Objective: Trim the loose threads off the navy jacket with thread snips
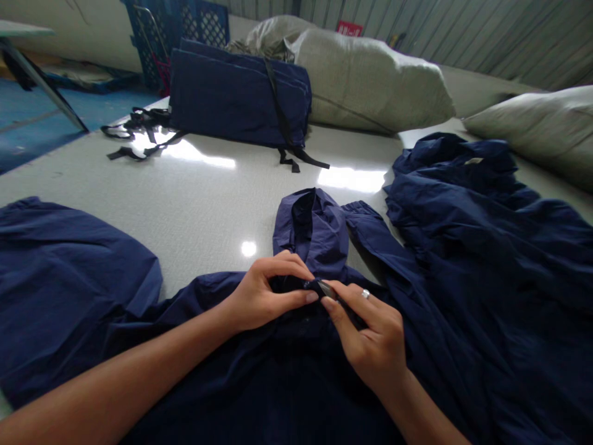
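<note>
A navy hooded jacket (287,377) is spread in front of me, its hood (327,238) pointing away across the table. My left hand (278,287) pinches a bit of dark fabric below the hood between thumb and fingers. Close against it, my right hand (365,327), with a ring on one finger, is closed on a small grey metal-looking tool (327,289). The tool's tip touches or nearly touches the pinched fabric. Most of the tool is hidden by my fingers, so its exact kind does not show.
More navy garments lie to the right (472,204) and a sleeve-like piece (69,266) to the left. Behind, a folded navy stack (236,93) with black straps (148,127) stands on the white table (204,204). Large pale sacks (370,77) line the back.
</note>
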Motion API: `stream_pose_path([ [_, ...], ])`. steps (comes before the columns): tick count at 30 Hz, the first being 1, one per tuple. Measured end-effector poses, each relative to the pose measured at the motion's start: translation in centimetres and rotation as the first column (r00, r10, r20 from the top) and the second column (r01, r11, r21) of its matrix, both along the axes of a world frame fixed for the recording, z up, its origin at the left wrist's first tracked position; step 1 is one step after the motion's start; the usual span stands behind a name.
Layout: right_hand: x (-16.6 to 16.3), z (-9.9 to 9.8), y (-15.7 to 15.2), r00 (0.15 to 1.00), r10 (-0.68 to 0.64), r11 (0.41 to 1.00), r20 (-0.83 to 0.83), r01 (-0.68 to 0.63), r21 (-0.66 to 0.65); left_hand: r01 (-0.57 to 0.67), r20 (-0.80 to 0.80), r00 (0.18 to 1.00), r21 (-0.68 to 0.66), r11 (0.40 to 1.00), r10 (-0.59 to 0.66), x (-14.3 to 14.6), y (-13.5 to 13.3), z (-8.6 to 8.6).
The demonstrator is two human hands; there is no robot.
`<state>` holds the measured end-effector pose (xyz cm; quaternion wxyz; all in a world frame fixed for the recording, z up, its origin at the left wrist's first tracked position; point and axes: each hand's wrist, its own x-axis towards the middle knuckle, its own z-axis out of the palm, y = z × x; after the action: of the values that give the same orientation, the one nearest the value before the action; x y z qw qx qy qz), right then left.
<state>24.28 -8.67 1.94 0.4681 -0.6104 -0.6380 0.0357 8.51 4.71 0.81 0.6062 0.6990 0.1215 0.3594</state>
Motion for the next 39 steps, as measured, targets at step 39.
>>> stream_pose_path([
  [39,-0.02,0.03,0.04,1.000,-0.022,1.000,0.020,0.022,0.014,0.016,0.010,1.000,-0.018,1.000,-0.015,-0.01,0.04,-0.02],
])
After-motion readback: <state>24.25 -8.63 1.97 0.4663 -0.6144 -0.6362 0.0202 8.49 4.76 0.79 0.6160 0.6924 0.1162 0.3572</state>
